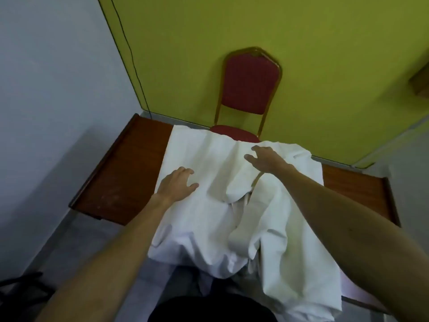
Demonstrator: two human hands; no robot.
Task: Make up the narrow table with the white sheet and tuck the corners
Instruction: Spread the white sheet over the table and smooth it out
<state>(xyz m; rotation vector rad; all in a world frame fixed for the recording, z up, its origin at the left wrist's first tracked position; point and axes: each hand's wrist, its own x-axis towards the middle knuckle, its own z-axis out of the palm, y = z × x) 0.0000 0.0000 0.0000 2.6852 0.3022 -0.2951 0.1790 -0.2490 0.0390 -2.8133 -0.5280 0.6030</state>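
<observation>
The rumpled white cloth sheet (209, 219) lies bunched across the middle of the narrow brown wooden surface (125, 173), and its near edge hangs over the near side. Both ends of the surface are bare. The 2 hands hold nothing. The left hand (177, 183) rests flat on the sheet's left part with its fingers spread. The right hand (264, 158) is released over a far fold, and contact there is unclear. A red padded chair with a gold frame (250, 87) stands beyond the far edge.

The white sheet (209, 224) under the left hand (177, 182) and right hand (264, 158) is showing as matt, softly creased cloth. Left of the left hand, the table (125, 173) is showing reddish wood, faintly glossy and scuffed. Beyond the right hand, the chair (249, 87) is showing red fabric padding in shiny gold-coloured metal.
</observation>
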